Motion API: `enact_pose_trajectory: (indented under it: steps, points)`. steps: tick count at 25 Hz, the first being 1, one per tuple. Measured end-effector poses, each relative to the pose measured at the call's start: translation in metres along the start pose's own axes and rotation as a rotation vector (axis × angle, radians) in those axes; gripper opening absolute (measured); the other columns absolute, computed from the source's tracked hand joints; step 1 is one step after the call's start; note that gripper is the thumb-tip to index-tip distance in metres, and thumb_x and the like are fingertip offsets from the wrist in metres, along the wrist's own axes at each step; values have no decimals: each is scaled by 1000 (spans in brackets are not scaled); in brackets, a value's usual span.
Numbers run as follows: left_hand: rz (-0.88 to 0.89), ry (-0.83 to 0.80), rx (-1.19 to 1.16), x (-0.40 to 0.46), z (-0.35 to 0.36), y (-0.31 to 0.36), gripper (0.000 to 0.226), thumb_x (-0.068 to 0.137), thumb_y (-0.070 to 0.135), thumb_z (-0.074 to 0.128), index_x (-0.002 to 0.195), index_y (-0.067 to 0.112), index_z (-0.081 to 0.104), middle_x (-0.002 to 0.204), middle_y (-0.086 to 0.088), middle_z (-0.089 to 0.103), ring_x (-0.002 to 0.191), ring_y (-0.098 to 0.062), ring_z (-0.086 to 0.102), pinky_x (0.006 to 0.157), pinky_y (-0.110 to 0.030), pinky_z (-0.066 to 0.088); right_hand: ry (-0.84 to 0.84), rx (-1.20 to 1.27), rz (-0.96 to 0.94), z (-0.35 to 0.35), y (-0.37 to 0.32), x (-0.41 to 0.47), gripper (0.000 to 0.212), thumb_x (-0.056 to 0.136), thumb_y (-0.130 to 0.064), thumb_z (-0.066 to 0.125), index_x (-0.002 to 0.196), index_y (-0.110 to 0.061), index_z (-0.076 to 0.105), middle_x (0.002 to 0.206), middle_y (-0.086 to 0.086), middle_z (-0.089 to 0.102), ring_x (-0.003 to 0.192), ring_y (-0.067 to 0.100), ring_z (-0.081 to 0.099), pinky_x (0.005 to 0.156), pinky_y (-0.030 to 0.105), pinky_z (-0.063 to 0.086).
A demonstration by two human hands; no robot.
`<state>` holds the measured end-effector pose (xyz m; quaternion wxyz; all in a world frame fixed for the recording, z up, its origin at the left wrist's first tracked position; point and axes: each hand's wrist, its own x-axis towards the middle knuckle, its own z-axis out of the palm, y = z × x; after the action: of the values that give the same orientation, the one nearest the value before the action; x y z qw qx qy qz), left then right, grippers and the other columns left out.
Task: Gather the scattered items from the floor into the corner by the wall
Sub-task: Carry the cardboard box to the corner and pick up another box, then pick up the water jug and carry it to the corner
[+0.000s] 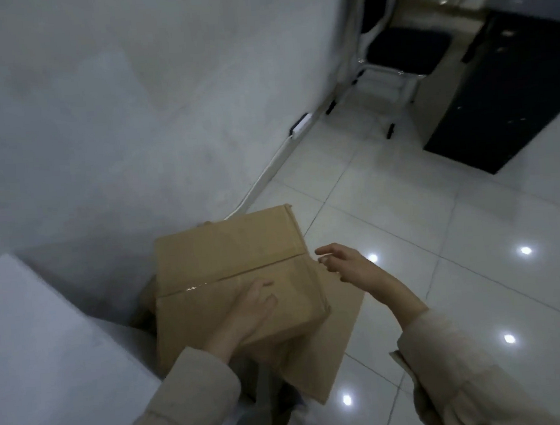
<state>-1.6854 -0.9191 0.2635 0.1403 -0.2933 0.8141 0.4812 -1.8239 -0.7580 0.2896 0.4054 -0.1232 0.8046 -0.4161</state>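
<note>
A closed brown cardboard box, taped along its top seam, sits by the wall on top of other cardboard. My left hand lies flat on its near top face, fingers spread, pressing rather than gripping. My right hand hovers just off the box's right edge with fingers apart and nothing in it. A flat cardboard sheet lies under the box and sticks out to the right on the tiles. More brown cardboard shows behind the box's left side, mostly hidden.
A grey wall runs along the left, with a white cable and power strip at its foot. A white block stands at lower left. A black-seated chair and a dark cabinet stand further back. Glossy white tiles lie to the right.
</note>
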Motion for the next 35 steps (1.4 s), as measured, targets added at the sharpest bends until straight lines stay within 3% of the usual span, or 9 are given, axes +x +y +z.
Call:
enact_pose_trajectory:
  steps: [3,8,12,17,20,24,30,35]
  points:
    - [165,-93,126,-17,48,44,35,92,16,48,127,12,49,133,-11,49,126,-27,44,104,-31,34,161,39,-4,-35,43,-74,31,94,-23,42,124,-21,52,128,4,54,111,17,51,82,26,39]
    - [407,-317,234,-91,151,99,36,93,17,45,129,14,48,134,-8,48,127,-24,42,104,-29,33,530,161,83,-65,151,-238,26,93,-19,44,116,-21,57,120,5,59,107,17,54,83,27,42]
    - [598,-491,315,-160,230,128,32,93,22,46,125,18,51,134,-5,50,128,-21,42,109,-32,31,786,279,188,-52,228,-367,22,92,-15,43,107,-24,57,116,3,61,103,15,54,81,26,39]
    - [776,-686,372,-225,301,164,31,95,22,44,124,20,52,135,1,49,127,-13,42,100,-22,28,1046,431,273,-19,283,-473,24,91,-8,43,103,-23,56,110,1,61,94,7,55,70,18,40]
    - [865,-796,424,-246,334,182,29,95,23,44,123,22,52,134,1,50,123,-10,44,99,-22,28,1172,521,336,4,301,-512,24,92,-7,42,103,-24,56,111,1,61,90,-1,53,69,15,39]
    - [956,-927,462,-265,370,205,28,95,22,45,121,22,54,131,1,53,112,-5,43,98,-23,30,1320,629,431,25,313,-551,24,93,-6,41,105,-20,57,108,1,60,88,-1,53,69,14,40]
    - [1046,-1089,495,-277,418,244,25,94,21,46,116,25,56,123,6,57,123,-14,47,98,-26,34,1569,717,472,25,328,-582,25,92,-6,43,107,-18,59,106,0,62,95,11,55,75,16,42]
    - [1095,-1134,514,-289,474,273,24,94,20,46,114,25,57,121,7,58,121,-13,48,95,-25,35,1600,764,478,0,365,-590,24,91,-3,44,105,-17,59,107,3,62,92,8,55,71,13,40]
